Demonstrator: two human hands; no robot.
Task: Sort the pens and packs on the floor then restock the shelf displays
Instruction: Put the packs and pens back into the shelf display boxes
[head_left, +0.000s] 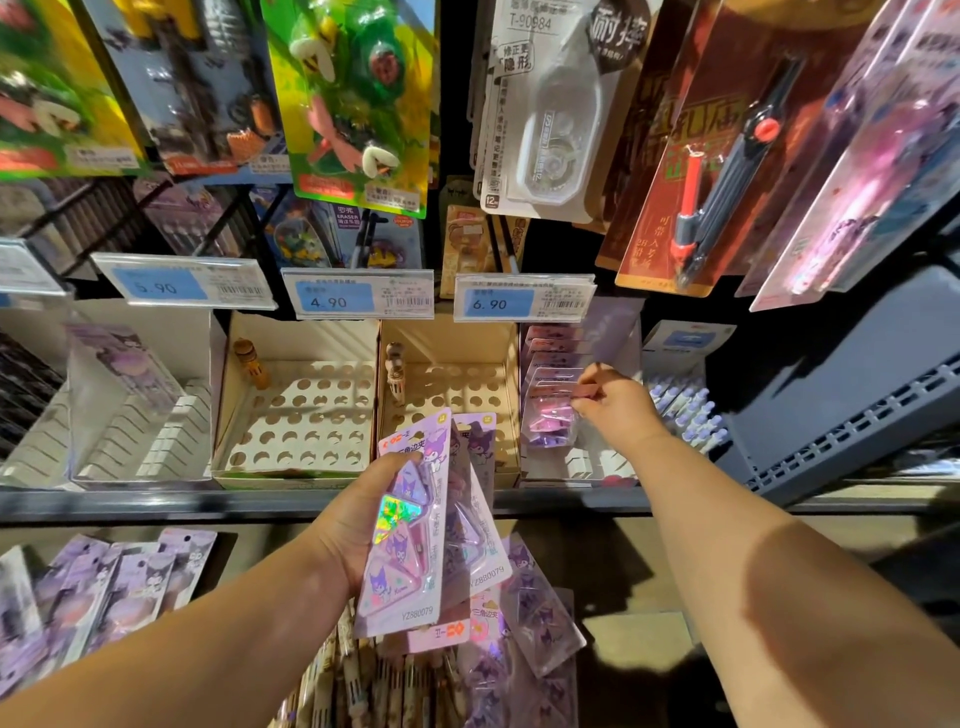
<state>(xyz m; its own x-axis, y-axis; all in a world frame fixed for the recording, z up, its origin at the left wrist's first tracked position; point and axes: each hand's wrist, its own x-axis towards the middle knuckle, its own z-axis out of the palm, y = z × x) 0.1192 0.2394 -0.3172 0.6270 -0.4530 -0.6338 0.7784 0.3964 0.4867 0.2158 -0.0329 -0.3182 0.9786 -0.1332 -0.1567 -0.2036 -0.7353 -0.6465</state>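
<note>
Gently seat upright the pack (550, 415) pinched by the right hand (618, 410); the left hand (358, 525) grips spare packs (415, 561).

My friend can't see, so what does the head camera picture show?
A person's left hand holds a fan of purple packs while the right hand pinches a single pack in a shelf bin. Two nearly empty pen trays stand beside it.

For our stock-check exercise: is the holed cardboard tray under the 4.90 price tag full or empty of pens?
Nearly empty: one brown pen stands at the back left of the tray; every other visible hole is bare.
</note>
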